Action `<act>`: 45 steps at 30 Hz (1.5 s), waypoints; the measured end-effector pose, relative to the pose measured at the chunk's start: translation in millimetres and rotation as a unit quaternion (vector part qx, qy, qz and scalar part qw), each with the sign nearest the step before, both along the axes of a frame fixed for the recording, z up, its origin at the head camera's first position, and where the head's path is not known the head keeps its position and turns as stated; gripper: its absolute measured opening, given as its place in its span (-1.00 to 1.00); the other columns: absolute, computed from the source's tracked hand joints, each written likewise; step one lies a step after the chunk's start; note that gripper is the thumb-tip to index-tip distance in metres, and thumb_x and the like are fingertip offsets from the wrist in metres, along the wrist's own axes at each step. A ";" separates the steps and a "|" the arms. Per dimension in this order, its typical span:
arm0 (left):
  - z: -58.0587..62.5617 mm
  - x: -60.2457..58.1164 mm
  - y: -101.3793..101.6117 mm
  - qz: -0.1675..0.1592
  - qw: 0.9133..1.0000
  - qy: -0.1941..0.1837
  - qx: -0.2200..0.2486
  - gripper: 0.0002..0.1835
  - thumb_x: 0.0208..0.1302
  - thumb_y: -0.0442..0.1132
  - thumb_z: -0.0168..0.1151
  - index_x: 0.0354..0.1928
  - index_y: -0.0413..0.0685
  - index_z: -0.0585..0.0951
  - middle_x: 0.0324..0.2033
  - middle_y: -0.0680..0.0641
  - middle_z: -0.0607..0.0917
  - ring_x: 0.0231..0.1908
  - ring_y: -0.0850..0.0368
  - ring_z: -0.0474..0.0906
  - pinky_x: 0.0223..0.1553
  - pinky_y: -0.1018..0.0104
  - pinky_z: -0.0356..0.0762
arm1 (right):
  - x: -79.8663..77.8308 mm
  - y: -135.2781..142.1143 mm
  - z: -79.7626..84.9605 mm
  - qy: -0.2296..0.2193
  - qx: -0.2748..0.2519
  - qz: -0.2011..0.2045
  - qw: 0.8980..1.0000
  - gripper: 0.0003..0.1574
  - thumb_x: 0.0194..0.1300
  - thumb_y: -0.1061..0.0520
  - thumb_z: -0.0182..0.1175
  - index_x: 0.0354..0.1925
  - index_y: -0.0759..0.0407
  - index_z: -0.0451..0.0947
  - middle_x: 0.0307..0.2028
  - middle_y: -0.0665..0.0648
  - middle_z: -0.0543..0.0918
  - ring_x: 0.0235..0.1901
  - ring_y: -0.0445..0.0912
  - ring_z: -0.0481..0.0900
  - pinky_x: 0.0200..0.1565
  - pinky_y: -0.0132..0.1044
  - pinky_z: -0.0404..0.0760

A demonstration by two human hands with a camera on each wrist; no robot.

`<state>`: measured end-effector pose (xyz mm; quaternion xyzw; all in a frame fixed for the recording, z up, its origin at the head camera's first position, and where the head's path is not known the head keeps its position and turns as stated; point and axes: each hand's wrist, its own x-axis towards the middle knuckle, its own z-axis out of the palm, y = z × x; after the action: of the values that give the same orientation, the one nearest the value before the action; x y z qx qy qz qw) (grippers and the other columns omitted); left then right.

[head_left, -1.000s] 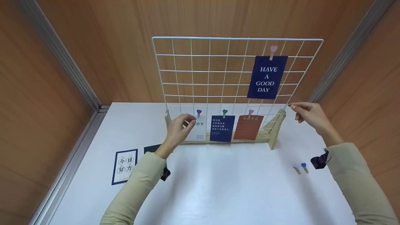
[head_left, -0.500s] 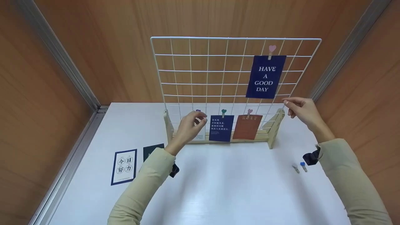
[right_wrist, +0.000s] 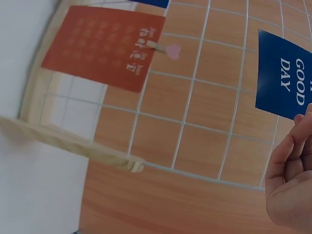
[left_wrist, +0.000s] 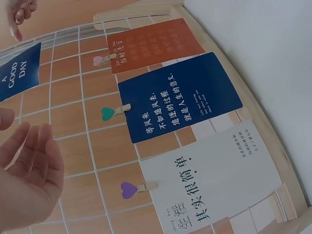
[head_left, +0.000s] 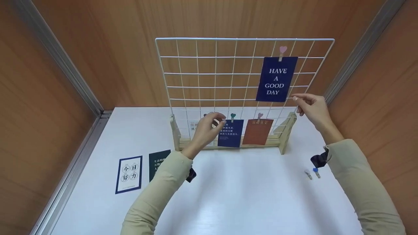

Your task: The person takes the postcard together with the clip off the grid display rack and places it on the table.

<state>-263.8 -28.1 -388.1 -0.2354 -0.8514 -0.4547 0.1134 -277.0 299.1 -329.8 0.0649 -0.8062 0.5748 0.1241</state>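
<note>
On a white wire grid [head_left: 223, 73] hangs a dark blue "HAVE A GOOD DAY" card [head_left: 276, 80] from a pink heart clip [head_left: 283, 50]. My right hand [head_left: 313, 107] is at that card's lower right corner, fingers bent; whether a fingertip touches it I cannot tell. Lower down, my left hand [head_left: 206, 130] hovers before the grid, fingers loosely curled around nothing. It partly covers a white card [left_wrist: 209, 175] with a purple heart clip [left_wrist: 129, 190] in the head view. Beside it hang a blue card [left_wrist: 180, 97] with a green clip [left_wrist: 108, 113] and a red card [head_left: 258, 132].
A wooden stand [head_left: 287, 133] carries the grid on a white table [head_left: 235, 195]. At left lie a blue-bordered card [head_left: 129, 174] and a dark green card [head_left: 156, 163], partly behind the left sleeve. Two loose clips [head_left: 312, 174] lie at right. Wooden walls surround the table.
My left hand has moved right, from the white card to the blue card's edge. My right hand has moved left and up to the "HAVE A GOOD DAY" card's corner. The cards stay hung.
</note>
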 end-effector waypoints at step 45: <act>31.7 -28.7 79.0 -0.019 0.993 -0.106 0.047 -0.58 0.24 -0.21 0.06 0.14 -0.13 0.35 0.01 -0.11 0.47 -0.09 0.11 0.44 -0.16 0.40 0.39 | -17.4 -59.7 79.5 0.077 -0.081 -0.037 0.993 -0.67 0.18 0.28 0.10 -0.09 0.46 0.46 -0.67 0.12 0.46 -0.76 -0.22 0.38 -0.68 -0.53 0.39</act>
<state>-292.4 50.9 -356.4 -0.1966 -0.8314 -0.5191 0.0248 -294.4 239.4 -250.3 0.0687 -0.7469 0.6266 0.2115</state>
